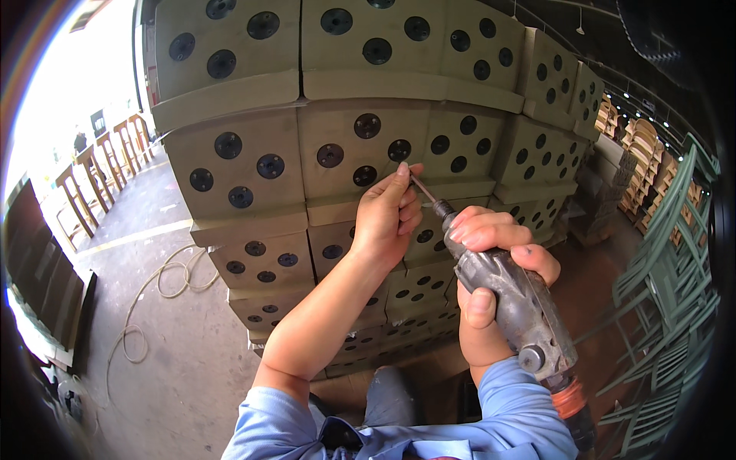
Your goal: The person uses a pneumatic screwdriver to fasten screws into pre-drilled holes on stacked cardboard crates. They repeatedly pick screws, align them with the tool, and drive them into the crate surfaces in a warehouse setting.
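My right hand [494, 238] is wrapped round the worn dark grey body of a power screwdriver [533, 318] with an orange collar at its rear. Its long thin bit [423, 190] points up and left, toward the fingertips of my left hand [386, 218]. Those fingers are closed in a pinch beside the bit's tip; what they hold, if anything, is hidden. Just above my thumb is a round black disc [399, 149] with small holes, one of several set in the front of a stacked beige block [337, 119].
More beige blocks [226, 42] with black discs rise in tiers before me. A pale hose [165, 268] coils on the floor at left, near wooden frames [107, 172] in a row. Green metal frames [659, 268] stack at right, with curved wooden pieces [644, 146] behind.
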